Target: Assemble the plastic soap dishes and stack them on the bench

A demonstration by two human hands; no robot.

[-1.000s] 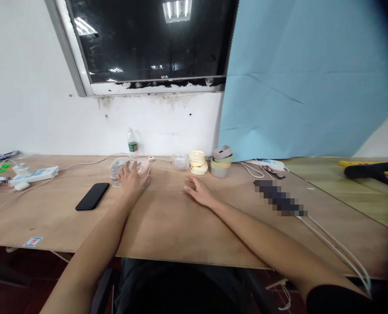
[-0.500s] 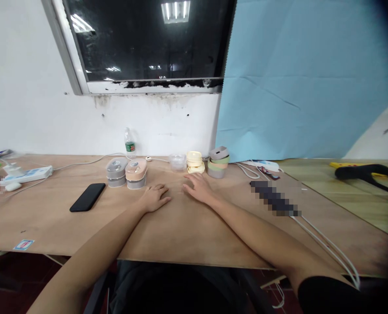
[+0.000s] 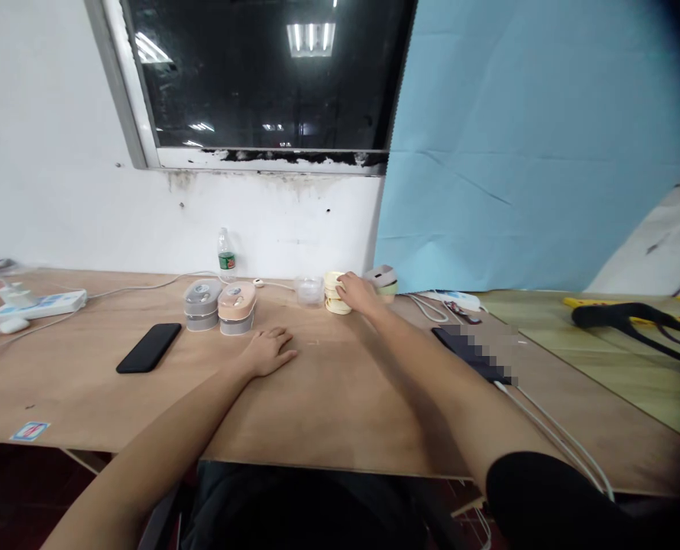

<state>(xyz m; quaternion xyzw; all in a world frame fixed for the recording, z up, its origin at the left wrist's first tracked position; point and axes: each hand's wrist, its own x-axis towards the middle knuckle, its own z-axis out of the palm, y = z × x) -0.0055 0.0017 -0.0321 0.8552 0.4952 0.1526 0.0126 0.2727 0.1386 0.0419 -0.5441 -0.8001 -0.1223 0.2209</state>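
Observation:
My left hand (image 3: 269, 352) lies flat on the tabletop with its fingers spread and nothing in it. My right hand (image 3: 357, 293) reaches to the back of the table, its fingers bent over the right rim of the top cream plastic piece in a small stack (image 3: 334, 305). Part of that rim is hidden behind the fingers. Just left of the stack sits a clear plastic tub (image 3: 310, 292). Behind my right hand, grey and green plastic bowls (image 3: 381, 276) are partly covered. A pink-topped oval container (image 3: 238, 308) and a grey oval container (image 3: 201, 305) stand beyond my left hand.
A black phone (image 3: 149, 348) lies at left, near a white power strip (image 3: 45, 305). A plastic bottle (image 3: 226, 254) stands against the wall. At right lies a dark, partly blurred device (image 3: 466, 353) with white cables. A black-handled object (image 3: 632, 319) rests farther right.
My right hand has moved forward from the tabletop to the cream stack, its fingers now on the top piece. My left hand stays in place. The view has shifted slightly.

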